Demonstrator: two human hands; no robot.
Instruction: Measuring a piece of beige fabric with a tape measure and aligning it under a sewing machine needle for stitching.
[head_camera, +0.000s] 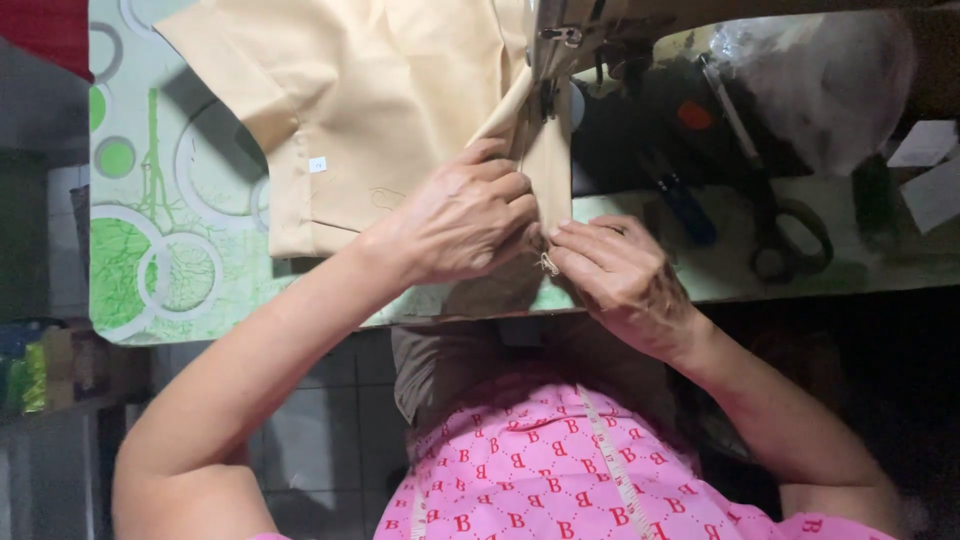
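Under the sewing machine (570, 40), left hand (465, 220) and right hand (615, 270) both pinch beige fabric (380, 100).

head view, looking down, close over table (160, 250)

Garment (370, 110): spread on the table (180, 240), left of the sewing machine (575, 35).
Folded edge (545, 170): led under the machine's head, between both hands.
Left hand (465, 215): laid on the garment, just left of the edge.
Right hand (620, 275): placed at the table's near rim, touching the edge.
Scissors (775, 225): laid right of the hands, well apart.
Tape measure (610, 455): draped over the person's chest.
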